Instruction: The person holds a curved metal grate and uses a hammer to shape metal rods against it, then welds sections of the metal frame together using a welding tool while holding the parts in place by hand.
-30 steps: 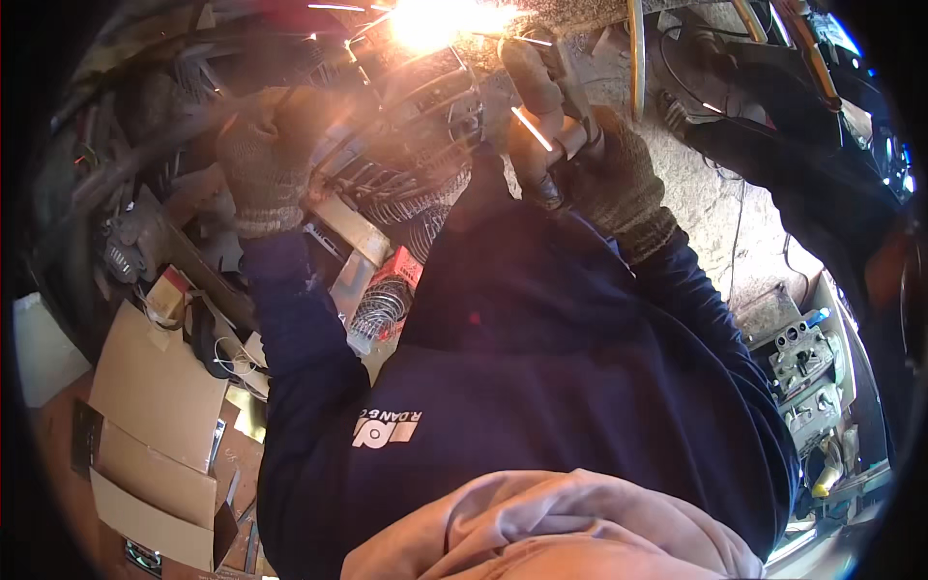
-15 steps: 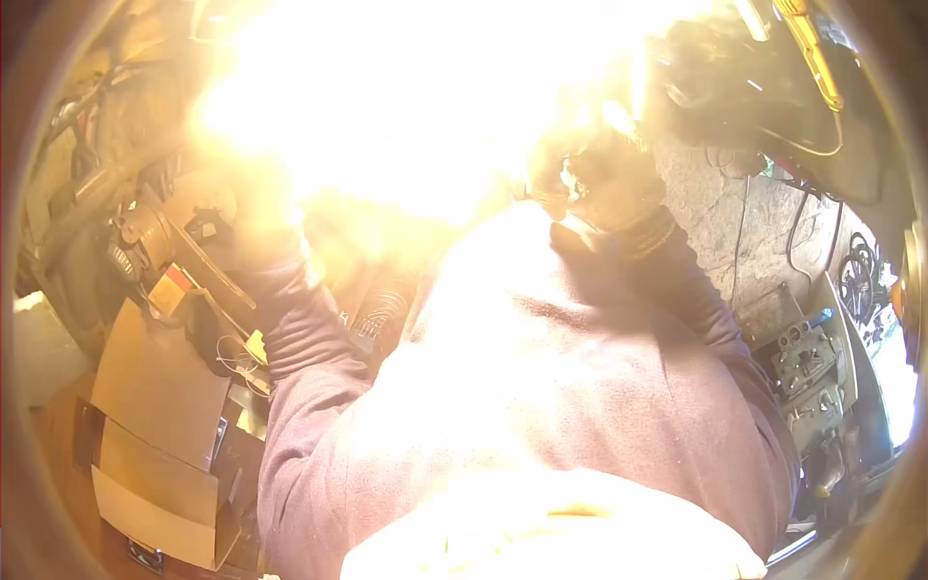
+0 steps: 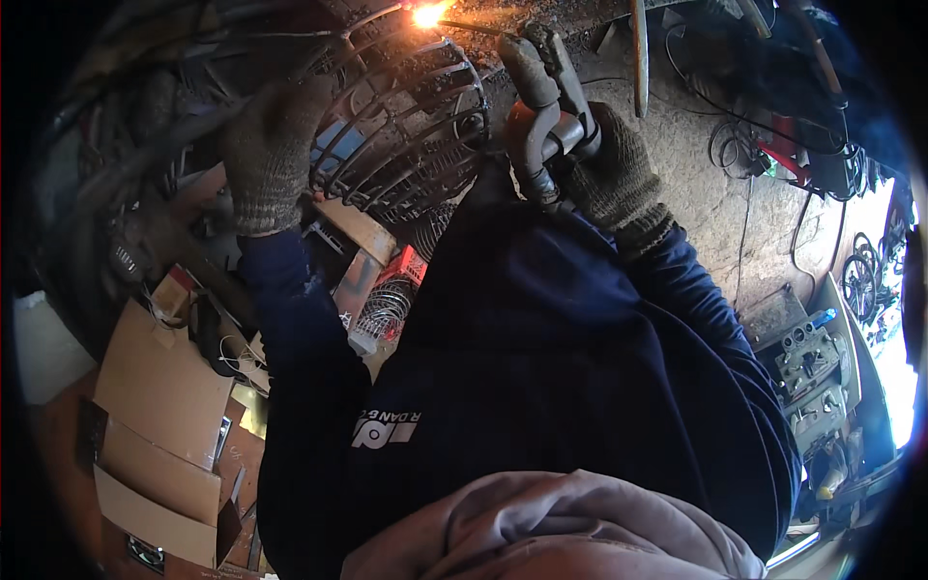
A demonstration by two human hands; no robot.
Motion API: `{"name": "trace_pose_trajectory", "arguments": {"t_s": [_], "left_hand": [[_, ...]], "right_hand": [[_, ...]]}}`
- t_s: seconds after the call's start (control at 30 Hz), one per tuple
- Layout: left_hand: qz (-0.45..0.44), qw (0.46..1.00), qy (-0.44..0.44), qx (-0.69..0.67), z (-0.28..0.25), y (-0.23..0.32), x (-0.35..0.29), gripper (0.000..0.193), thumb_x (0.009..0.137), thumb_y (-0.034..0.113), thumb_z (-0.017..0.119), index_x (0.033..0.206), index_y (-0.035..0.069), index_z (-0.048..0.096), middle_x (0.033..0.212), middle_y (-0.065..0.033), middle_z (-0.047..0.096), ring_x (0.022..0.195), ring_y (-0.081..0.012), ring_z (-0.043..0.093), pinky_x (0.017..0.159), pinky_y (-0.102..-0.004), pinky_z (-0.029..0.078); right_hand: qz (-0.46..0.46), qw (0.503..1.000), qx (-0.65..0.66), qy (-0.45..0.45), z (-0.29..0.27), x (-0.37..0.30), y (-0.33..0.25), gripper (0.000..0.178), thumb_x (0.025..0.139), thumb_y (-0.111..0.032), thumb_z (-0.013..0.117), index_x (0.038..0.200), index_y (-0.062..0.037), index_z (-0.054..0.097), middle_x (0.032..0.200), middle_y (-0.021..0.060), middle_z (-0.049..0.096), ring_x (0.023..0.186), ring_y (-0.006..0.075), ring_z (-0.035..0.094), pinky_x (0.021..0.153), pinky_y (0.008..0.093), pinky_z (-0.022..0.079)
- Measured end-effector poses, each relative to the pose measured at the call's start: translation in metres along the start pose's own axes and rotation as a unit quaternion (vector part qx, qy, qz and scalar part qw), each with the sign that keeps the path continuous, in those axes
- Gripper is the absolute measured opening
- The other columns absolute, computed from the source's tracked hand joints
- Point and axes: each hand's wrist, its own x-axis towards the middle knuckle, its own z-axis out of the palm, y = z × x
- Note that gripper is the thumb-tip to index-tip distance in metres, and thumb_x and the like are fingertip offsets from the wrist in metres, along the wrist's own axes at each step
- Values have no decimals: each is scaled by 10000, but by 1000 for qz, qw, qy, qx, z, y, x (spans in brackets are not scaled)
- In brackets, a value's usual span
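Observation:
My right hand (image 3: 619,179), in a grey knitted glove, is closed around the grip of a welding electrode holder (image 3: 551,106). A thin electrode (image 3: 474,27) reaches left from its jaws toward a bright orange glowing spot (image 3: 428,14) on the metalwork. Below that glow stands a rounded cage of bent metal rods (image 3: 411,126). At the cage's left side is my left hand (image 3: 275,145), gloved the same way. Its fingers curl in at the rods, partly lost in shadow.
Opened cardboard boxes (image 3: 164,387) lie at the lower left. Beneath the cage are a red crate (image 3: 408,263) and coiled wire rings (image 3: 385,307). To the right, cables (image 3: 744,145) hang over a rough grey surface, with metal fittings (image 3: 810,358) in a box.
The blinding white glare has died down to a small orange glow. The cage, both gloves and the electrode holder now show clearly. My arms stay in nearly the same place.

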Motion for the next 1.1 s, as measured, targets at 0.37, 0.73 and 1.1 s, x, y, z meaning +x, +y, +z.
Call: {"name": "trace_pose_trajectory", "arguments": {"t_s": [0.37,0.73,1.1], "left_hand": [[-44,997,-4,60,-1,9,2,385,917,427,653,1013,63,736,788,-46,673,695,-112,579,678,-292,466],[105,969,-16,224,0,-10,11,228,967,265,614,1078,67,636,957,-61,645,831,-183,639,729,-329,514],[221,958,-9,183,-5,-37,11,283,922,237,697,1126,42,679,1052,-62,706,962,-157,669,837,-307,526]], "right_hand": [[-26,996,-88,9,1,5,-7,439,812,-202,729,1175,-26,555,1018,132,658,952,289,665,827,380,523],[40,995,-43,-76,-3,17,-22,425,875,-317,695,1194,-58,586,1027,100,659,962,274,654,827,374,525],[136,948,278,69,12,4,11,571,825,-302,785,1259,-28,535,1088,114,668,1024,218,666,876,349,544]]}}
